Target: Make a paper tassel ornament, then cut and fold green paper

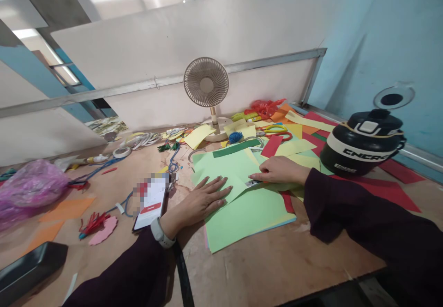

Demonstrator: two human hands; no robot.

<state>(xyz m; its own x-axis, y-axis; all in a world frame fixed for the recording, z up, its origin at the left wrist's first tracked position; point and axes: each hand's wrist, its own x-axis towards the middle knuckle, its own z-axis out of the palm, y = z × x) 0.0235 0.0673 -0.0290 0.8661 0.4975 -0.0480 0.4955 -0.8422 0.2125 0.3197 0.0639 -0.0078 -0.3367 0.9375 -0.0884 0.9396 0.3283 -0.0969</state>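
Note:
Spread flat, my left hand [204,201] presses on the left part of a pale green paper sheet [221,168]. My right hand [282,171] is closed around a utility knife [253,183]; only its silvery front end shows, and the grip is hidden in my fingers. The knife's tip touches the green paper, where a cut edge runs down to the left. Below that edge lies more green paper [249,217], stacked over sheets of other colours. A dark green strip [237,148] rests across the top of the sheet.
A small fan [206,83] stands at the back, near blue yarn [236,136] and scissors [282,136]. Right of my hand is a black jug [362,143] among red paper. On the left lie a phone [152,201], pink plastic bag [32,189] and black case [32,270].

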